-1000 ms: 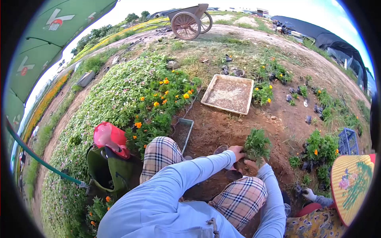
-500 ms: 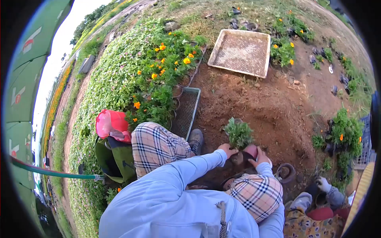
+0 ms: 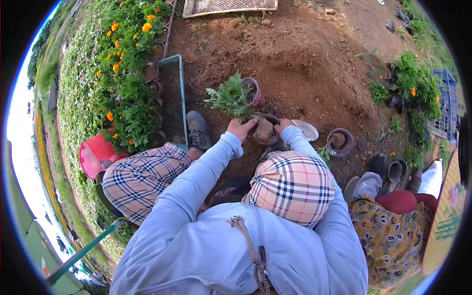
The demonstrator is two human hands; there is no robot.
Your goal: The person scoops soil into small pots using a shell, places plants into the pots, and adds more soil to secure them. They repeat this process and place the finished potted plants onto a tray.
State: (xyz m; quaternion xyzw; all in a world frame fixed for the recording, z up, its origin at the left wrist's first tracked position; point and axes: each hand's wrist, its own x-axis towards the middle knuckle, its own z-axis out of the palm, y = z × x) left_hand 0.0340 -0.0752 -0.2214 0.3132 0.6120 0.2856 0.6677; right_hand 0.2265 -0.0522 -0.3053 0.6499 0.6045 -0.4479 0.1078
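My left hand is closed around the base of a leafy grey-green seedling. Its foliage leans away to the left, and a brown soil root ball shows beside my fingertips. That root ball is over the mouth of a dark plastic pot, whose rim my right hand grips on the right side. Just beyond the foliage a reddish pot lies tipped on the soil. Right of my right hand are a white shallow dish and another pot with soil inside.
Loose soil is heaped ahead. Left are a green-rimmed mesh tray, flowering marigolds and a red bucket. A pale tray lies beyond. On the right are a blue crate and another person in a patterned garment.
My view has tipped further down. The seedling now leans left with its root ball exposed, and the white dish has come into sight by my right hand.
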